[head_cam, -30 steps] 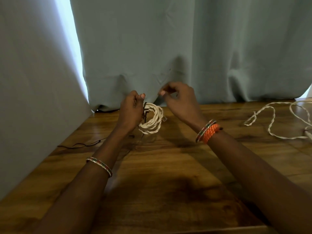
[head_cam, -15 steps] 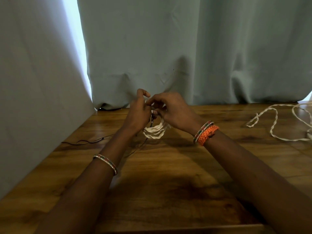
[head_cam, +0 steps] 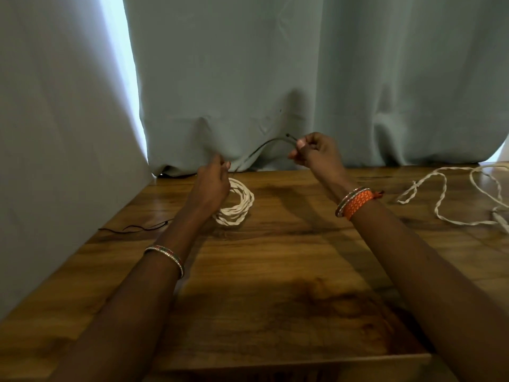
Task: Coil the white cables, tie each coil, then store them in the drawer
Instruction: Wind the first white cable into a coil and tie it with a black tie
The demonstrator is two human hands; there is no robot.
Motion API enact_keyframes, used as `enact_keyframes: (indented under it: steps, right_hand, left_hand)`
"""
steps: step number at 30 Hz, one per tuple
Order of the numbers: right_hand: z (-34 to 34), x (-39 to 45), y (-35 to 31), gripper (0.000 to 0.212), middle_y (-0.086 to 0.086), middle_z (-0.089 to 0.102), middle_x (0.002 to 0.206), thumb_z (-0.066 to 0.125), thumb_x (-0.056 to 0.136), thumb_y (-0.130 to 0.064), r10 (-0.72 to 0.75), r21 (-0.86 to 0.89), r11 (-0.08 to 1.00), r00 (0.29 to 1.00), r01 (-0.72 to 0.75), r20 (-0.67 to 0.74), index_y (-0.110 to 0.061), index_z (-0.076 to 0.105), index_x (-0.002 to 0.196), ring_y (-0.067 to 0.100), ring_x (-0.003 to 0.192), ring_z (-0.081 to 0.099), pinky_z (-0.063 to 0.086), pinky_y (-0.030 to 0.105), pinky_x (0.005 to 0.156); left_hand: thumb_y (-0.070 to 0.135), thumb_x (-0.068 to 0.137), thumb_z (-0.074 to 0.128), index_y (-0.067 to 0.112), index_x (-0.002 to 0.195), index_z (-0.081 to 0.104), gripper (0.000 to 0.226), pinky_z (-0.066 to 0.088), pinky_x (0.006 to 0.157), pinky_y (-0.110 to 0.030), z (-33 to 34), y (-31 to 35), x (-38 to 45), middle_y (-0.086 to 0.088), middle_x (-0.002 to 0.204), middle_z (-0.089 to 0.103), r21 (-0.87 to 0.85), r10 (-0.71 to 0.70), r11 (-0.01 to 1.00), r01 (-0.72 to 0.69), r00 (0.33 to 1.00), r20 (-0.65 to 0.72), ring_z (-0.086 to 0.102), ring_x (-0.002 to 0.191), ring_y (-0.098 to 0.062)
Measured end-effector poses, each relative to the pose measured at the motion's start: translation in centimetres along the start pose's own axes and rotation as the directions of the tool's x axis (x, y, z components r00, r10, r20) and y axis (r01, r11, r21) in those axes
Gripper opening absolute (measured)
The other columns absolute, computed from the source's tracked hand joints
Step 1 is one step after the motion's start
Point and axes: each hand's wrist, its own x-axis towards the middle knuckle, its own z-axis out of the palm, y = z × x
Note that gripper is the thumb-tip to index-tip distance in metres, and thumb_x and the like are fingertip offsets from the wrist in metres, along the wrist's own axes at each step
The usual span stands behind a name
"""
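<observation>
A coil of twisted white cable [head_cam: 239, 204] lies on the wooden table [head_cam: 275, 271], partly hidden under my left hand [head_cam: 213, 183]. My left hand grips the coil at its far side and pinches one part of a thin black tie [head_cam: 261, 148]. The tie arcs up to my right hand [head_cam: 316, 153], which pinches its other end above the table near the curtain. A second white cable [head_cam: 446, 197] lies loose and uncoiled at the right edge of the table.
A grey-blue curtain [head_cam: 275, 78] hangs along the back and left sides of the table. Another thin black tie [head_cam: 137, 228] lies on the table at the left. A dark stain marks the wood near the front edge.
My hands were together at the coil; now my right hand has pulled away to the right and up, drawing the black tie out. The coil has sunk onto the table.
</observation>
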Motion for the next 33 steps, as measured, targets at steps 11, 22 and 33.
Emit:
enact_keyframes:
  steps: [11,22,33]
  right_hand:
    - [4.7,-3.3,1.7,0.015,0.001,0.067,0.076,0.054,0.087,-0.028,-0.466,-0.661,0.058,0.606,0.748,0.645,-0.018,0.060,0.077,0.023,0.084,0.056,0.020,0.040,0.090]
    - [2.9,-0.9,1.5,0.012,0.002,0.066,0.097,0.066,0.080,-0.030,-0.545,-0.931,0.300,0.838,0.208,0.012,-0.017,0.065,0.077,0.025,0.116,0.049,0.015,0.041,0.096]
    - [3.0,-2.1,1.9,0.023,-0.006,0.052,0.059,0.072,0.081,-0.023,0.086,-0.393,0.919,0.985,-0.022,0.146,-0.016,0.056,0.067,0.007,0.056,0.047,0.040,0.024,0.054]
  left_hand:
    - [0.027,0.099,0.040,-0.002,0.084,0.064,0.039,0.046,0.068,-0.038,0.5,-0.5,0.7,-0.023,0.085,0.066,0.077,-0.184,0.978,0.191,0.978,-0.097,0.062,0.080,-0.038]
    - [0.023,0.099,0.039,-0.004,0.086,0.063,0.039,0.038,0.064,-0.032,0.5,-0.3,0.6,-0.025,0.088,0.066,0.125,-0.171,0.976,0.177,0.984,-0.059,0.061,0.082,-0.038]
    - [0.023,0.099,0.038,-0.001,0.088,0.063,0.037,0.041,0.071,-0.035,1.2,1.3,0.1,-0.021,0.089,0.065,0.104,-0.126,0.987,0.124,0.992,0.016,0.060,0.085,-0.034]
